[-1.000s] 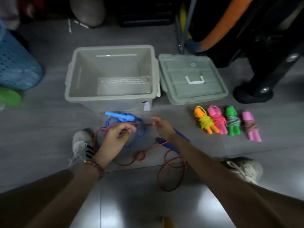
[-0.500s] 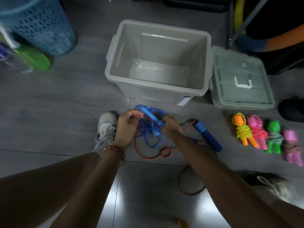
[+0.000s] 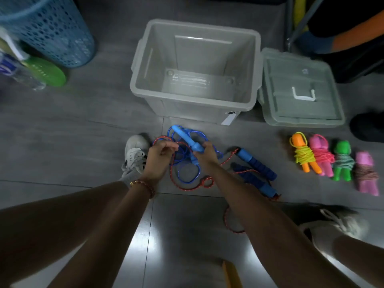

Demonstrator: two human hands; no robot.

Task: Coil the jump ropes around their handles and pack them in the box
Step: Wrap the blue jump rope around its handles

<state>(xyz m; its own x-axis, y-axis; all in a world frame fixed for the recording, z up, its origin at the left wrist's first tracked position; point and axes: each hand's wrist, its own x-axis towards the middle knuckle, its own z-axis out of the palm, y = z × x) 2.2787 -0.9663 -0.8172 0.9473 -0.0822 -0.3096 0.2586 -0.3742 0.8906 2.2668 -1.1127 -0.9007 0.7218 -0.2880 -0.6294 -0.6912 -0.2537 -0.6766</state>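
My right hand (image 3: 206, 154) grips the light blue handle (image 3: 185, 139) of a blue jump rope, whose cord (image 3: 187, 169) lies in loose loops on the floor. My left hand (image 3: 159, 155) pinches the cord of a red braided rope (image 3: 187, 187); that rope's two dark blue foam handles (image 3: 257, 166) lie to the right. Several coiled ropes lie in a row at the right: orange (image 3: 302, 151), pink (image 3: 321, 155), green (image 3: 342, 161) and light pink (image 3: 365, 173). The grey box (image 3: 145, 59) stands open with nothing inside, just beyond my hands.
The box's lid (image 3: 299, 90) lies flat to the box's right. A blue perforated basket (image 3: 47, 28) and a green object (image 3: 45, 71) sit at the far left. My shoes (image 3: 135, 154) rest on the grey tiled floor either side of the ropes.
My view has shifted closer and to the left. My right hand has taken hold of the light blue handle and lifted it; my left hand keeps hold of the red cord.
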